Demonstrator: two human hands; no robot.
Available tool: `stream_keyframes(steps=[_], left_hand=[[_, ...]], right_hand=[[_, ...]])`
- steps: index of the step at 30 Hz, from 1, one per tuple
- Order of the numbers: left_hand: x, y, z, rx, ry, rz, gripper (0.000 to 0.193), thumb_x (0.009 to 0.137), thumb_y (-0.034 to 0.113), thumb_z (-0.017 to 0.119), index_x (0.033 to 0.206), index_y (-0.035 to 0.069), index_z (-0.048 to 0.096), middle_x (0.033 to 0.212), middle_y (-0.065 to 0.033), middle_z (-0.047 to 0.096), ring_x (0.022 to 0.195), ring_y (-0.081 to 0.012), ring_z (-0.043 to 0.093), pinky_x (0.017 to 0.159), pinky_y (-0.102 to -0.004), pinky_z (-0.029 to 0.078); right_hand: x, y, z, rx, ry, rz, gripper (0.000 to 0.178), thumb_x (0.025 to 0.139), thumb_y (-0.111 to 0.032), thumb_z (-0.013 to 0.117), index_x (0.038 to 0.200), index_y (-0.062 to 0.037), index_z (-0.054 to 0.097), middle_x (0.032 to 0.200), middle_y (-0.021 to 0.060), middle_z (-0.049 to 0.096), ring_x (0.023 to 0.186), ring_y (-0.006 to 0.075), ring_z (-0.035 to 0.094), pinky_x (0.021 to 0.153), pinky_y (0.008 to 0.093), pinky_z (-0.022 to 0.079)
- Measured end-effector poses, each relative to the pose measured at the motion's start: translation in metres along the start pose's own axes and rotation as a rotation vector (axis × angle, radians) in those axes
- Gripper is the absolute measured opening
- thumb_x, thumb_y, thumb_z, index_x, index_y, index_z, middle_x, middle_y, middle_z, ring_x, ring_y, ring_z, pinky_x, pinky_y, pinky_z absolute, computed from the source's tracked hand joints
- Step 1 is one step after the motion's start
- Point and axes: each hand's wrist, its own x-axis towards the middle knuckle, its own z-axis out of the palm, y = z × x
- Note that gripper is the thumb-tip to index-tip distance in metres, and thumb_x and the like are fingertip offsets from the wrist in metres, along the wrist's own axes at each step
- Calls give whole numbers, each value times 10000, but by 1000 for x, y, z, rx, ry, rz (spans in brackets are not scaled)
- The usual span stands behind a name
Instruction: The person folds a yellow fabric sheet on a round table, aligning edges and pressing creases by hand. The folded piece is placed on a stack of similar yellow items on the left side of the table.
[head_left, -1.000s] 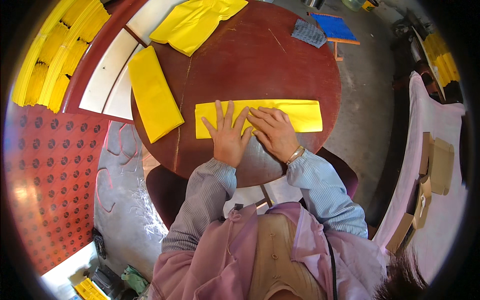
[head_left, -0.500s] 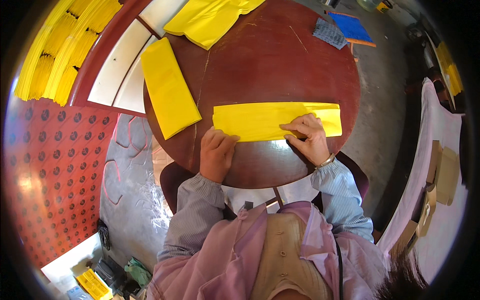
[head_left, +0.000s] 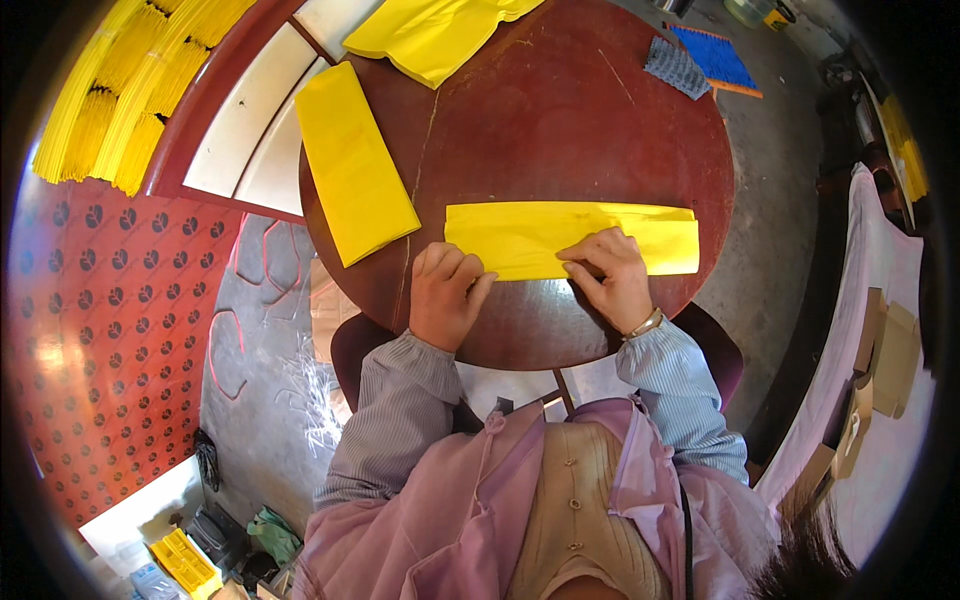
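A long folded yellow sheet (head_left: 560,225) lies crosswise on the near part of the round table (head_left: 560,120). At its near left corner, my left hand (head_left: 446,295) is closed with the fingers curled, the thumb at the sheet's near edge. My right hand (head_left: 615,275) is right of the middle, forefinger and thumb pinched at the near edge, the other fingers bent over the sheet. Left of my hands lies a second folded yellow piece (head_left: 357,165), set at a slant. A larger, looser yellow sheet (head_left: 435,40) spreads over the table's far edge.
Thick stacks of yellow sheets (head_left: 120,100) stand at the far left. A grey textured pad (head_left: 677,67) rests at the table's far right edge, near a blue flat piece (head_left: 718,58). Open cardboard boxes (head_left: 893,360) lie on a pink cloth (head_left: 850,270) at right.
The whole view has shifted slightly, so the table and sheets appear further right. Along the folded sheet, my right hand has slid a little left; my left hand keeps its place on it.
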Motion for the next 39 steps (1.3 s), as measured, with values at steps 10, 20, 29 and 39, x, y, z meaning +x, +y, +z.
stream_keyframes(steps=[10,20,29,39], left_hand=[[14,10,8,-11,12,171,393,855,0,672,1234,83,735,1153,-116,695,1131,-340,633,1128,-500,453],[17,10,3,-107,-231,37,244,878,142,754,1112,72,760,1137,-110,714,1099,-336,619,992,-500,480],[21,35,27,62,-17,-26,254,872,196,797,1104,99,768,1130,-108,701,1103,-345,614,1003,-519,464],[9,27,22,-132,-86,116,235,808,17,734,1034,51,680,1115,-142,644,1114,-361,618,988,-485,497]], right_hand=[[-18,12,-37,-46,23,203,144,800,-83,830,935,-68,784,879,67,718,839,249,668,781,401,517],[-37,29,-52,-115,138,196,104,830,-106,824,922,-67,795,871,84,726,851,272,675,814,412,517],[-30,26,-62,-424,174,99,269,773,-65,783,1038,-108,759,942,76,687,880,297,631,787,436,454],[-13,-9,1,-8,-26,-38,280,855,-59,776,1122,-127,825,1107,46,730,1045,291,638,908,427,488]])
